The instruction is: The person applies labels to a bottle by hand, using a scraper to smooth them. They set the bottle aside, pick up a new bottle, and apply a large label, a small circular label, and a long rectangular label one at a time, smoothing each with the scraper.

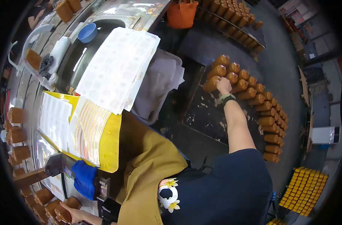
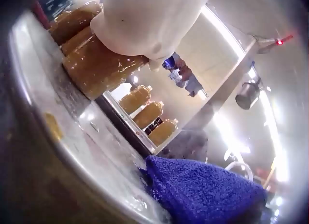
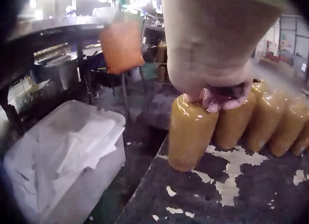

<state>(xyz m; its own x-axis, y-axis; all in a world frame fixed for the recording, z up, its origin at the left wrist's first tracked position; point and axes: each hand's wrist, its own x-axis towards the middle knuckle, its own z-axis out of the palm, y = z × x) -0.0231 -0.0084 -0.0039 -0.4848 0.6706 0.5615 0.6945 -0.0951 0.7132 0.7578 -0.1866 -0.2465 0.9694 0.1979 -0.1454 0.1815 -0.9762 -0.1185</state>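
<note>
At the far end of a row on a dark board, my right hand (image 1: 224,86) grips the top of a glossy brown jar (image 1: 210,84). In the right wrist view, curled fingers are at the neck of this upright jar (image 3: 190,137), beside a neighbouring jar (image 3: 235,120). Low at the left, my left hand (image 1: 74,215) holds another brown jar (image 1: 62,213) at the bench. The left wrist view shows that jar (image 2: 96,67) tilted in the frame, my palm covering its upper part. Several more brown jars (image 1: 43,196) stand close by it.
A blue cloth (image 1: 84,180) hangs at the bench edge. Printed sheets (image 1: 114,67) and a yellow folder (image 1: 111,152) lie along the bench, near a blue bowl (image 1: 87,33). A translucent bin (image 3: 99,183) stands beside the dark board (image 3: 178,204), whose surface is peeling.
</note>
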